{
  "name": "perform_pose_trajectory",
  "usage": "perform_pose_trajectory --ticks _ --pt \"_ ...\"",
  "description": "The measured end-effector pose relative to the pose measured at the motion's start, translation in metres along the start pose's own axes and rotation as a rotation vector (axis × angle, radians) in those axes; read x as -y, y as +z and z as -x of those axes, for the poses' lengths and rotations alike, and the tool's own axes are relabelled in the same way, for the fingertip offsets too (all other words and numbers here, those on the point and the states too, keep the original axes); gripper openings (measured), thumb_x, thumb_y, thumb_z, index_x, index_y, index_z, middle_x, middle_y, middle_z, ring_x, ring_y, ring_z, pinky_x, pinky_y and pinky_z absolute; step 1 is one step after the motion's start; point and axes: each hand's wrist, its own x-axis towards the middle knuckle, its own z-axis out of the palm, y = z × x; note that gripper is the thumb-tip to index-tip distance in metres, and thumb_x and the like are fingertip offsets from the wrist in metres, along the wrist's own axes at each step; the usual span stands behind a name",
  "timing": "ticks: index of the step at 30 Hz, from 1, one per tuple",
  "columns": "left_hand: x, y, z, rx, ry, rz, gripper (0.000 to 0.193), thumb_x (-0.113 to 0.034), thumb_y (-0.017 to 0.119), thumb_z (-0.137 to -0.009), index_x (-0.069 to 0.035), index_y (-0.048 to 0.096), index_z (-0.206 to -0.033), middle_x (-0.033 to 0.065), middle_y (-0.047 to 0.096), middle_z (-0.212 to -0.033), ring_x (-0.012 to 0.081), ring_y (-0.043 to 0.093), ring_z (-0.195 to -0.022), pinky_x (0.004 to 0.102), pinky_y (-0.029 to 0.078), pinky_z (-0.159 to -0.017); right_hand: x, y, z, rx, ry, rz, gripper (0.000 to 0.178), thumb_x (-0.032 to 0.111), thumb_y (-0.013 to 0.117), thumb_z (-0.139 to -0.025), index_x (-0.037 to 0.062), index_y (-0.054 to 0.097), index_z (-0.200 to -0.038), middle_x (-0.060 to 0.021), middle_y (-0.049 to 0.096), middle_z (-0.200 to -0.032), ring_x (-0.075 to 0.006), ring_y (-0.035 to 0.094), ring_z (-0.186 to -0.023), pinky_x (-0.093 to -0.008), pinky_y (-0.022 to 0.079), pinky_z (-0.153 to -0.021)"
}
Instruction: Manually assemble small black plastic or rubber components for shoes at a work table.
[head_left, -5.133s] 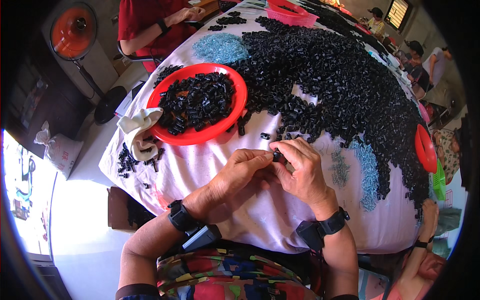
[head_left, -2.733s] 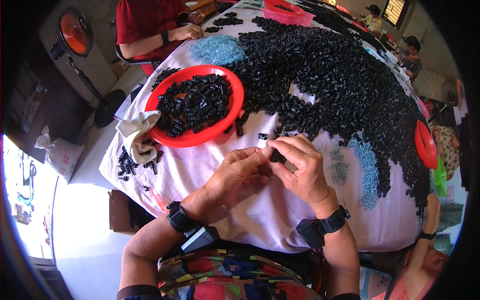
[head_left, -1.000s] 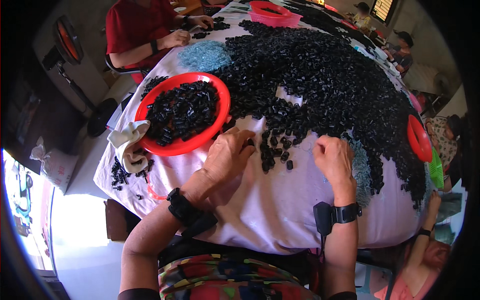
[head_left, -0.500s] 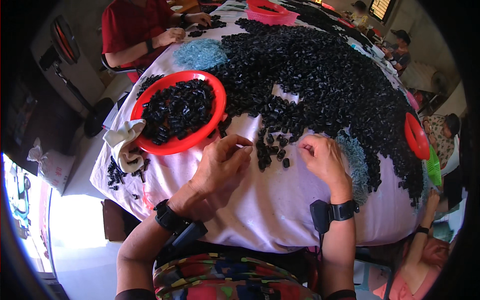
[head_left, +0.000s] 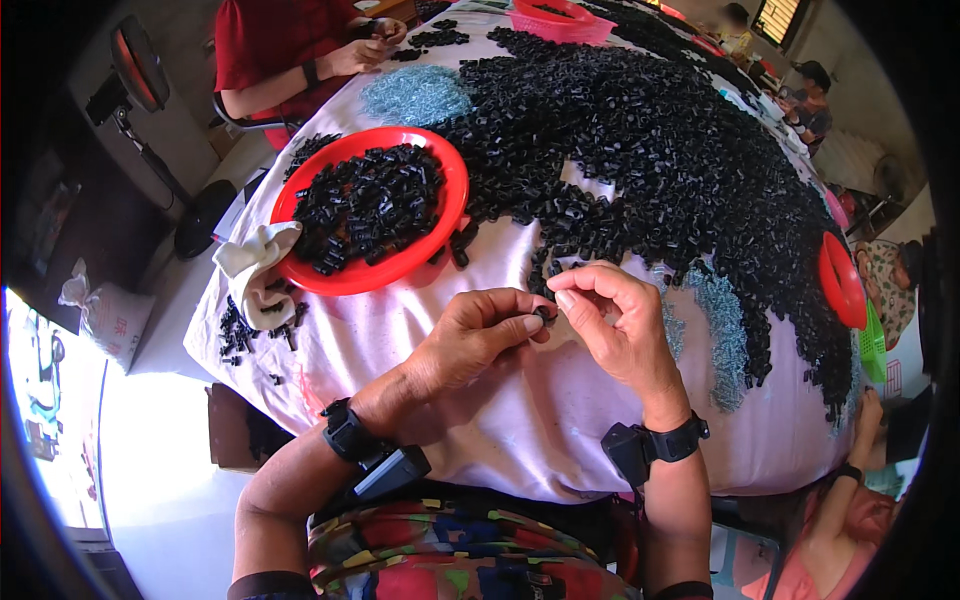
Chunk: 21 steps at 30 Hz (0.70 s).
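Between the thumb and forefinger of my left hand (head_left: 475, 335) is a small black cylindrical plastic piece (head_left: 543, 314). Close beside it, just above and to the right, my right hand (head_left: 625, 325) is closed in a pinch. Whatever sits in that pinch, if anything, is too small to name. Past my fingers spreads a large heap of similar black plastic pieces (head_left: 640, 130). To the right of my right hand lies a strip of pale blue, fine, wiry bits (head_left: 718, 335). A red basin (head_left: 455, 200) full of black pieces stands at the left.
Pale pink cloth (head_left: 520, 430) covers the table. A white glove (head_left: 258, 270) hangs at the basin's edge, near small black parts (head_left: 236, 335). Another pale blue pile (head_left: 415, 95) lies farther back. A person in red (head_left: 275, 60) works at the far left; others sit along the right.
My hands have come together above the cloth; the right moved left toward the left hand. A black piece now shows in my left fingers. The whole view has shifted slightly.
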Motion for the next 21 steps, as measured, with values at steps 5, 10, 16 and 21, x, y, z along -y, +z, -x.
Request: perform_pose_trajectory --ticks 5,10,16,21 --pt "0.0004 0.0017 0.0005 -0.039 0.041 -0.107 0.026 -0.022 0.067 -0.104 -0.004 0.068 -0.123 -0.0025 0.072 -0.099 0.0026 0.064 -0.079 0.0182 0.049 -0.064 -0.0010 0.0029 0.0023 0.097 -0.016 0.054 0.010 0.004 0.071 -0.094 0.0029 0.074 -0.102 0.0000 0.068 -0.085 -0.0034 0.052 -0.064 -0.0211 0.042 -0.056" --pt "-0.0009 0.0033 0.0023 -0.075 0.072 -0.109 0.024 -0.021 0.068 -0.103 -0.004 0.068 -0.121 -0.0025 0.072 -0.100 0.0022 0.063 -0.078 0.0173 0.049 -0.063 0.0018 0.0031 0.0010 0.068 -0.079 0.122 0.011 0.001 0.069 -0.092 0.0034 0.075 -0.102 -0.0009 0.068 -0.086 -0.0038 0.052 -0.063 -0.0213 0.042 -0.055" --pt "0.0006 0.0008 0.0015 -0.068 0.049 -0.076 0.023 -0.019 0.068 -0.103 -0.004 0.067 -0.120 -0.0009 0.073 -0.102 0.0027 0.063 -0.077 0.0171 0.048 -0.062 -0.0013 0.0025 0.0019 0.058 -0.076 0.142 0.013 -0.001 0.070 -0.091 0.0036 0.076 -0.102 -0.0014 0.069 -0.087 -0.0038 0.051 -0.061 -0.0215 0.042 -0.054" --pt "0.0033 0.0016 0.0014 -0.058 0.043 0.026 0.022 -0.015 0.067 -0.103 -0.002 0.066 -0.120 0.0007 0.072 -0.102 0.0038 0.063 -0.078 0.0175 0.048 -0.063 0.0025 0.0017 0.0013 0.075 -0.097 0.176 0.015 -0.002 0.071 -0.090 0.0037 0.077 -0.102 -0.0013 0.069 -0.087 -0.0036 0.050 -0.060 -0.0215 0.041 -0.053"
